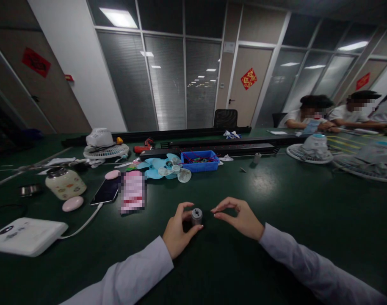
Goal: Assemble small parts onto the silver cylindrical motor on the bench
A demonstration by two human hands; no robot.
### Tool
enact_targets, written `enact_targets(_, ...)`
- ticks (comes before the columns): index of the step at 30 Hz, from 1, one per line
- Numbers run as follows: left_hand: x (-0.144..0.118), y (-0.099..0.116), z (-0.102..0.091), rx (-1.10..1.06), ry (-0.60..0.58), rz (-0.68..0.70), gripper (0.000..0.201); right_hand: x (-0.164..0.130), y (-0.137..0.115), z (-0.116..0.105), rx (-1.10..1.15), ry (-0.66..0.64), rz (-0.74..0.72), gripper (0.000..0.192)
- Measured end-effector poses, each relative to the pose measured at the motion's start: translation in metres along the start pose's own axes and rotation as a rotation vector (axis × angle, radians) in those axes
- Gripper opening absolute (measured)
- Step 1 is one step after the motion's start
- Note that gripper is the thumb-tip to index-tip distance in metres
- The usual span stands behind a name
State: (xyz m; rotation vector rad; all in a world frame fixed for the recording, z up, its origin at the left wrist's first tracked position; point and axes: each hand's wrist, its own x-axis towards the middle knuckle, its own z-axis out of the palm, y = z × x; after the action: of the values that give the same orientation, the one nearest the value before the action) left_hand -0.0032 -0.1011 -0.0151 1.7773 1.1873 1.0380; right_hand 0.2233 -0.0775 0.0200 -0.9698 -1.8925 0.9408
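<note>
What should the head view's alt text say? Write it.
A left hand grips a small metal cylinder on a dark green table, while the right hand hovers beside it, fingers pinched. Behind lie a phone, fan blades, a blue bin, and two seated people.

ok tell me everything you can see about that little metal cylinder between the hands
The small metal cylinder is a short, silvery-grey part that looks like a little motor. It stands upright on the dark green table, its flat round top facing up with a dark hub or hole at the centre. The left hand cups it, thumb and fingers touching its sides. The right hand sits just beside it, fingertips pinched together close to it but apart. Finer markings are too small to tell.
</note>
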Motion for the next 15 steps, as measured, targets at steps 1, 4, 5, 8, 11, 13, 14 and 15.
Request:
enact_targets(1,0.0,0.0,0.0,-0.002,0.0,0.002,0.054,0.005,-0.005,0.007,0.019,0.013,-0.015,0.02)
enact_targets(4,-0.001,0.002,0.0,-0.002,-0.002,0.01,0.057,0.018,-0.014,0.027,0.061,0.011,-0.059,0.017)
enact_targets(5,-0.001,0.003,0.0,0.0,-0.004,0.012,0.057,0.02,-0.016,0.031,0.068,0.004,-0.071,0.015)
enact_targets(8,-0.002,0.003,-0.001,0.005,-0.013,0.018,0.057,0.024,-0.017,0.04,0.068,-0.01,-0.095,0.009)
enact_targets(11,-0.002,0.002,0.0,0.003,-0.016,0.011,0.058,0.024,-0.015,0.042,0.058,-0.002,-0.098,0.007)
enact_targets(13,-0.002,0.001,0.0,0.001,-0.014,0.003,0.058,0.024,-0.014,0.042,0.064,0.005,-0.093,0.009)
enact_targets(14,-0.002,0.001,0.001,0.001,-0.013,0.0,0.059,0.024,-0.013,0.042,0.07,0.009,-0.089,0.011)
enact_targets(15,-0.002,0.001,0.001,0.001,-0.014,-0.003,0.059,0.024,-0.013,0.042,0.077,0.014,-0.084,0.014)
